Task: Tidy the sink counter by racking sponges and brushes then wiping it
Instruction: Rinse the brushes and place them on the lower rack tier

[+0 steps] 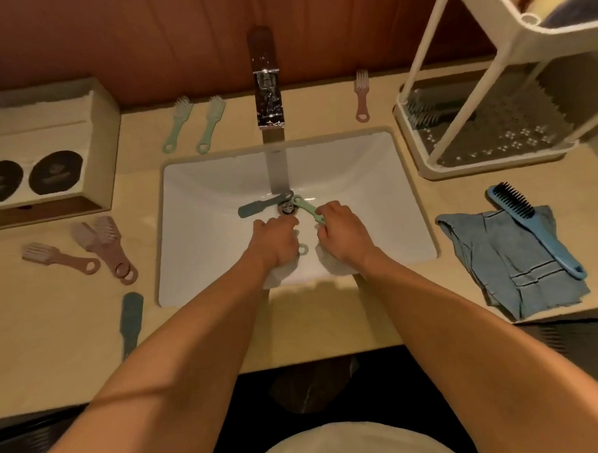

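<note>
Head view, working outward from the near edge: a beige bench (329,324) under warm light, with a white sink (203,258) sunk in its middle. Nearest on the left lies one dark teal brush (132,317), and past it three pink brushes (103,250), two of them overlapping. On the right a crumpled blue cloth (498,269) carries one blue brush (534,229) laid slantwise. Two bare forearms reach into the basin. The right hand (342,238) has its grip closed round a pale green brush (307,208), whose ring end lies by the drain (287,208). A second teal brush (257,208) lies against the drain as well. The left hand (276,242) is curled knuckles-up with a pale green ring (302,249) peeping out beside it; whether its grip holds that, I cannot tell. Beyond stand a cardboard box (47,141) at left, a white rack (487,166) at right and a chrome tap (269,101) between. Two more pale green brushes (178,123) lie left of the tap and a fourth pink brush (362,97) right of it, before a wood-panelled wall (111,46).
</note>
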The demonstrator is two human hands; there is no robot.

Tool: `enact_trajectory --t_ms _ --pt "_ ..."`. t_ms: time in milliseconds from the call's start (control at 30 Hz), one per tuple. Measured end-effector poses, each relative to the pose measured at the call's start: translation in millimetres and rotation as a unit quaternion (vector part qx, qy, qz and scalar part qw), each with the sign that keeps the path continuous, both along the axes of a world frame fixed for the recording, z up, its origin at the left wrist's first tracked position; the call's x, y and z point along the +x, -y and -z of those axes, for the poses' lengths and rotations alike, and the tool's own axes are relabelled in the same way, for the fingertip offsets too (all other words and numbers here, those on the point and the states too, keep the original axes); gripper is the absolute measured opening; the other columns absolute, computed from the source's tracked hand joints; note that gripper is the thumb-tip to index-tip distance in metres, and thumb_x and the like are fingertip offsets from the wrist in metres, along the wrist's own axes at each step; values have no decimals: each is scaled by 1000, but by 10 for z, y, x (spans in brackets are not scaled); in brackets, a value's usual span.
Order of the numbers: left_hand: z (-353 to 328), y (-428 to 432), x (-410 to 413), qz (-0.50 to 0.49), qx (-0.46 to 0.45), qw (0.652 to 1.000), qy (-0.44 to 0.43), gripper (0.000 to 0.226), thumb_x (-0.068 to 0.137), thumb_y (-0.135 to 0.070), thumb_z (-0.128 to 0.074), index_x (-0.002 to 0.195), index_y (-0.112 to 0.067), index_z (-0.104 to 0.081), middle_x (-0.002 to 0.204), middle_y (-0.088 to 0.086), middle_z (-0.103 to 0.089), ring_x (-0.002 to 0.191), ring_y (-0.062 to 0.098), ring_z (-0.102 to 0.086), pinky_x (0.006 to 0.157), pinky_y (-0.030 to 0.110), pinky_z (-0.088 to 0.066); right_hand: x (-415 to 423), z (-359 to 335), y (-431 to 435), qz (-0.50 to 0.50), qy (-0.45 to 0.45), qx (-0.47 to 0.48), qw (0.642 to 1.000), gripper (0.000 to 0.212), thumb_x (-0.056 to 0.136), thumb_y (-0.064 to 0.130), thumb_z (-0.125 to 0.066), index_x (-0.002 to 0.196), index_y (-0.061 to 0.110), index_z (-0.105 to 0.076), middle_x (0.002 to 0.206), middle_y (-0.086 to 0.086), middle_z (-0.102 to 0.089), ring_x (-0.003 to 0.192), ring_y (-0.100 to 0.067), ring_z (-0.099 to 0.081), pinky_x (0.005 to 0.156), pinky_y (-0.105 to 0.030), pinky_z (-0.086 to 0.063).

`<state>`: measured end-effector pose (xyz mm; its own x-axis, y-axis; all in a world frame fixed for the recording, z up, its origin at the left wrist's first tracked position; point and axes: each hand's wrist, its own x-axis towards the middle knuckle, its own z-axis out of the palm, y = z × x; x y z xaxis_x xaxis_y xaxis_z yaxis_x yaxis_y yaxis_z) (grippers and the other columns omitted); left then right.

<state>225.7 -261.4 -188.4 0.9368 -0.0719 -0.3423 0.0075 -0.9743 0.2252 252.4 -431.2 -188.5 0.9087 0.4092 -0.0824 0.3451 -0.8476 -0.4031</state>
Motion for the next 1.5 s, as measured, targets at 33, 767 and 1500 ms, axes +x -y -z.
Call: enact_trajectory --t_ms 33,767,1500 --pt "33 -14 -4 -1 9 1000 -16 42 98 -30 -49 139 -21 -51 135 5 -58 123 27 -53 98 44 -31 37 50 -18 -3 -3 -10 1000 35 96 15 -52 129 7 -57 125 -14 -57 104 -33 -55 83 -40 -42" --pt "433 -448 -134 -49 -2 996 -78 24 91 -20 -56 112 -14 -47 104 6 -56 87 26 -50 76 38 -37 252 407 -225 68 -92 15 993 35 83 -8 -55 115 5 -53 118 -16 -45 103 -33 -46 74 -37 -40" --pt "-851 534 261 9 -127 983 129 18 100 -25 -57 113 -13 -60 103 6 -56 89 26 -56 78 40 -51 -33 -924 956 147 181 167 958 21 91 7 -62 111 7 -59 113 -6 -47 110 -22 -47 100 -34 -46"
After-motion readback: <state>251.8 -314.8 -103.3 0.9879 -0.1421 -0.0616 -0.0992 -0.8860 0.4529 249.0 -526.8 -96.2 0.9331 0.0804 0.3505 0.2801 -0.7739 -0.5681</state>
